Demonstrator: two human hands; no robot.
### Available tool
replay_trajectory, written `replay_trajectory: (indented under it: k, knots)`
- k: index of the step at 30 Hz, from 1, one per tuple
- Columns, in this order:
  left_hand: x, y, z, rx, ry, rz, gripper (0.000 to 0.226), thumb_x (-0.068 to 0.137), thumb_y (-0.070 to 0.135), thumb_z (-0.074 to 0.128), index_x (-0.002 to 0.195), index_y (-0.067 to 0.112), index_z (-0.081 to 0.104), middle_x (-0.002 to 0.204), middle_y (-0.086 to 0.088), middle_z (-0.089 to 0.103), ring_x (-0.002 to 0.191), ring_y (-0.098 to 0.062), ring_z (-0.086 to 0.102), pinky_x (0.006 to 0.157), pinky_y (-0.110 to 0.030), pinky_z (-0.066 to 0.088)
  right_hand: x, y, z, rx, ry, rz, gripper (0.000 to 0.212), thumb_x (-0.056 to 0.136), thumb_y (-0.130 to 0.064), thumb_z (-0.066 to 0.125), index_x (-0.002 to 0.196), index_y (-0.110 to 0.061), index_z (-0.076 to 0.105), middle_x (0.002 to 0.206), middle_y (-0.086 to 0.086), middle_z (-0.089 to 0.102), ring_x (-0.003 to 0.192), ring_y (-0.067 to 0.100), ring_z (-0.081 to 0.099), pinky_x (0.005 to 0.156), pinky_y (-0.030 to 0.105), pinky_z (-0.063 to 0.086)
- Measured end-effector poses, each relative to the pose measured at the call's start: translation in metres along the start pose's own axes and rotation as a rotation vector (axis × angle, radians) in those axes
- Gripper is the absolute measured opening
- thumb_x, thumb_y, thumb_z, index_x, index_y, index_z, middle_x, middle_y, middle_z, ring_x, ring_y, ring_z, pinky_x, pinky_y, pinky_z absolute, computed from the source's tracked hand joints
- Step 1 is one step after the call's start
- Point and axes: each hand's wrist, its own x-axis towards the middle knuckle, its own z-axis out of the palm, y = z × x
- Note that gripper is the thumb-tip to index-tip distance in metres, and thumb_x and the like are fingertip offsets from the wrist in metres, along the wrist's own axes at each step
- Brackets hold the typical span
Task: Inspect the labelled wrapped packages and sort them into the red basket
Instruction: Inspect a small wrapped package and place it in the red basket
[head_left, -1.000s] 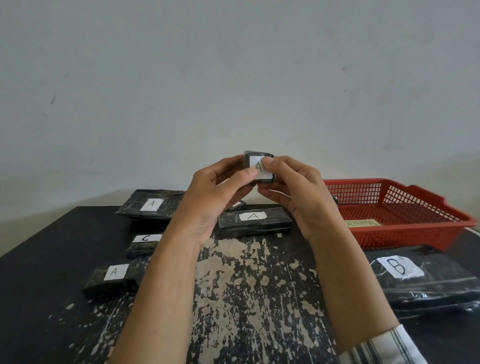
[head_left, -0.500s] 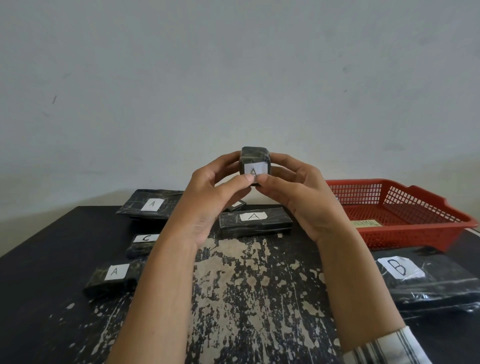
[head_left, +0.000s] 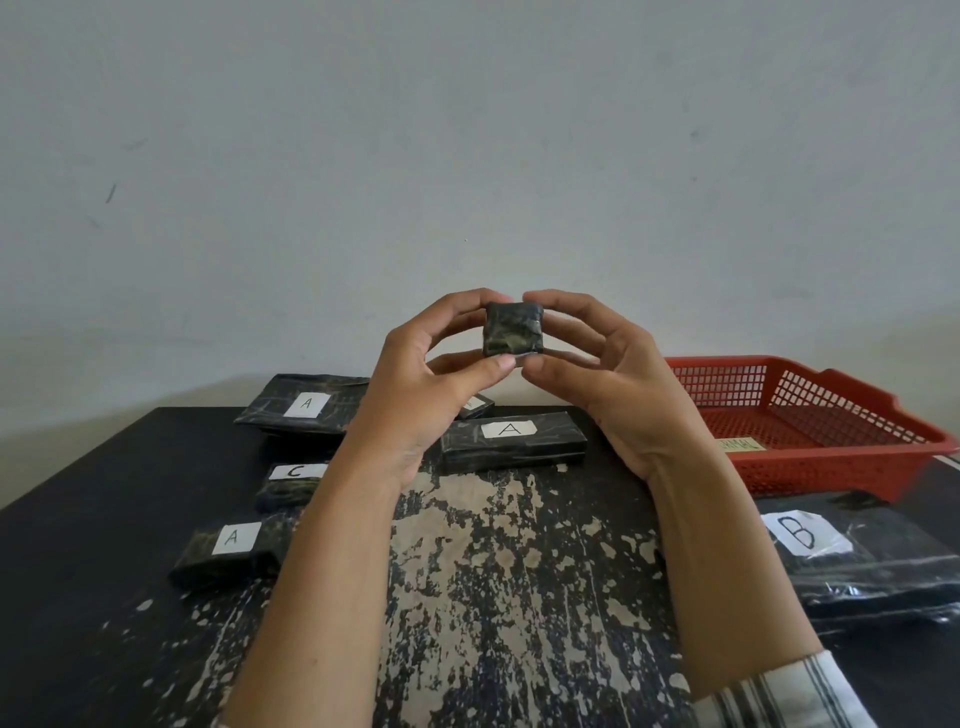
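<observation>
Holding the small package up at centre, well above the counter, the person is on the inspection step. The left hand and right hand each pinch it from opposite sides, fingers curled over the top and thumb beneath. The face turned toward the camera is bare dark wrap with no label showing, so its letter cannot be read from here. The basket sits far right on the counter, well apart from the package, and seems to hold only a yellowish tag. Other packages lie on the counter: a long A package beyond and below the hands, a C package to the left and a B package near right. My reading is that the next move calls for turning the package until its label faces the eye and checking the letter. Then the left hand would let go and the right would carry it rightward over the basket rim.
</observation>
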Motion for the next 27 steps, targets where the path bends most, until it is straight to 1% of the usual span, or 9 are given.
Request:
replay_trajectory:
  k: [3,5,7,9,13,17,19,24,27]
  knots:
    - [-0.0006,-0.0002,0.0000,0.024,-0.012,0.001,0.043,0.087,0.001,0.078,0.119,0.028,0.071,0.120,0.008,0.074,0.106,-0.006,0.073,0.098,-0.032,0.057,-0.0001,0.0007,0.0004,-0.021,0.032,-0.006,0.040,0.085,-0.003,0.080,0.119,-0.023,0.071,0.125,0.002,0.076,0.113,0.023,0.074,0.105,0.048,0.056]
    - [-0.0002,-0.0005,-0.0023,-0.004,-0.042,-0.037,0.046,0.086,0.002,0.079,0.122,0.030,0.071,0.123,0.008,0.073,0.108,-0.011,0.074,0.099,-0.033,0.056,-0.0003,0.0005,0.0007,-0.041,0.047,-0.010,0.038,0.086,-0.003,0.079,0.117,-0.022,0.072,0.122,0.001,0.077,0.109,0.019,0.075,0.102,0.042,0.058]
    - [-0.0001,-0.0007,-0.0041,-0.069,-0.092,-0.096,0.048,0.085,0.009,0.083,0.125,0.033,0.070,0.127,0.004,0.072,0.114,-0.016,0.072,0.103,-0.038,0.055,-0.0001,0.0006,0.0009,-0.047,0.057,-0.020,0.035,0.086,-0.001,0.079,0.115,-0.021,0.072,0.121,0.000,0.078,0.108,0.018,0.076,0.100,0.038,0.059]
    - [0.0000,-0.0007,-0.0044,-0.133,-0.103,-0.139,0.044,0.086,0.019,0.082,0.126,0.033,0.071,0.127,-0.001,0.073,0.119,-0.019,0.070,0.103,-0.039,0.056,-0.0001,0.0008,0.0009,-0.036,0.062,-0.027,0.034,0.086,0.001,0.079,0.112,-0.020,0.073,0.119,0.001,0.078,0.107,0.018,0.076,0.099,0.035,0.059]
    - [0.0010,0.0011,-0.0025,-0.244,-0.079,-0.183,0.031,0.097,0.013,0.066,0.127,0.022,0.071,0.116,-0.011,0.077,0.111,-0.025,0.074,0.097,-0.034,0.060,0.0001,0.0014,0.0019,-0.019,0.059,-0.030,0.034,0.085,0.004,0.078,0.108,-0.020,0.073,0.119,0.004,0.078,0.107,0.023,0.076,0.102,0.040,0.057]
    - [0.0012,-0.0008,-0.0018,-0.244,-0.060,-0.186,0.029,0.098,0.009,0.065,0.123,0.021,0.072,0.112,-0.012,0.078,0.110,-0.025,0.074,0.096,-0.033,0.060,-0.0001,0.0015,0.0022,-0.008,0.051,-0.035,0.034,0.085,0.006,0.077,0.105,-0.021,0.074,0.118,0.003,0.079,0.107,0.021,0.076,0.103,0.039,0.057]
    - [0.0010,-0.0019,-0.0011,-0.227,-0.042,-0.175,0.030,0.097,0.008,0.066,0.123,0.021,0.073,0.110,-0.012,0.079,0.110,-0.024,0.074,0.097,-0.034,0.059,-0.0003,0.0016,0.0026,-0.009,0.046,-0.033,0.034,0.086,0.005,0.076,0.108,-0.021,0.073,0.120,0.003,0.078,0.108,0.022,0.076,0.104,0.040,0.057]
    - [0.0015,-0.0032,0.0031,-0.182,0.036,-0.159,0.029,0.097,0.007,0.068,0.122,0.021,0.074,0.106,-0.009,0.080,0.103,-0.020,0.076,0.094,-0.035,0.061,-0.0005,0.0023,0.0006,0.006,-0.004,0.008,0.041,0.090,0.005,0.073,0.123,-0.019,0.070,0.128,0.003,0.075,0.113,0.027,0.074,0.107,0.047,0.055]
    - [0.0013,-0.0031,0.0039,-0.175,0.049,-0.167,0.029,0.097,0.007,0.067,0.121,0.022,0.074,0.103,-0.006,0.081,0.101,-0.018,0.077,0.094,-0.034,0.061,-0.0008,0.0006,-0.0006,0.052,-0.029,0.044,0.038,0.096,0.003,0.066,0.126,-0.019,0.070,0.128,0.005,0.075,0.118,0.028,0.072,0.104,0.042,0.055]
